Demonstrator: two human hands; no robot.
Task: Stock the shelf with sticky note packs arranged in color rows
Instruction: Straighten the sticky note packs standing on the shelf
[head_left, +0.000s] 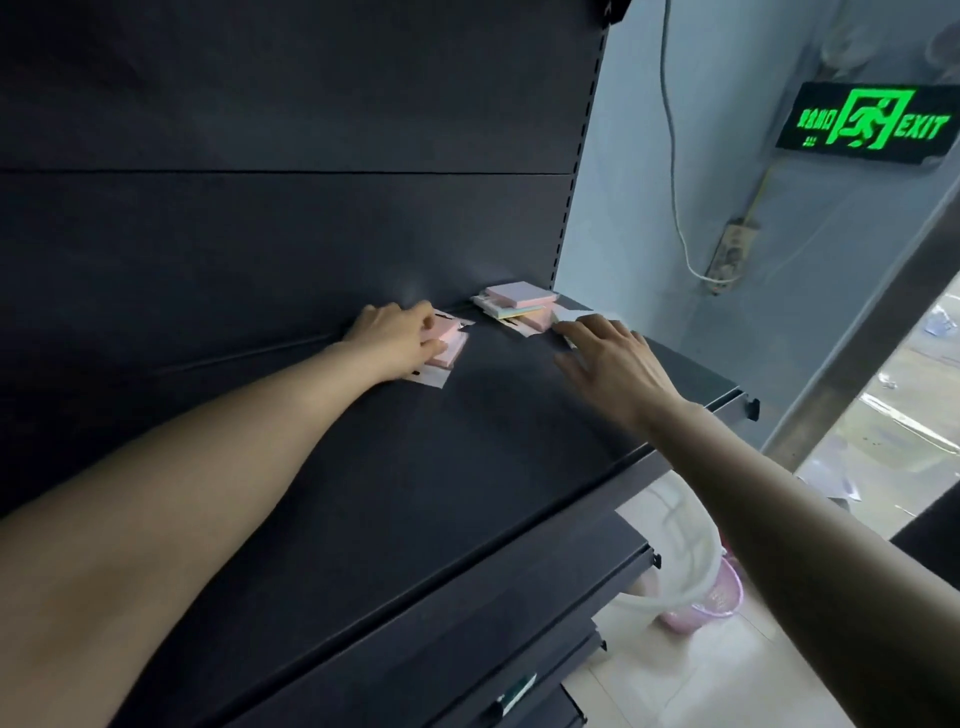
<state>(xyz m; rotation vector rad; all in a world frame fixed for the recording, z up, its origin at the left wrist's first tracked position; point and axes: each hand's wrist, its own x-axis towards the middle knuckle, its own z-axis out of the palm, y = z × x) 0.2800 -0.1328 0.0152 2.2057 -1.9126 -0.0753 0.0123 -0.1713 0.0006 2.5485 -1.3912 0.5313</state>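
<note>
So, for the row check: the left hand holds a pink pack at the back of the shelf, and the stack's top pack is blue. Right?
No: the head view shows the stack's top pack is pink, not blue. The left hand does hold a pink pack at the back of the shelf.

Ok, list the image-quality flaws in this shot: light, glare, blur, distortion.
Head view: dim overall, the black shelf swallowing detail; a faint glare spot on the back panel above the left hand gripping a pink pack; right hand slightly motion-blurred; the exit sign glows green and blooms; the wide-angle lens bows the upright.
</note>
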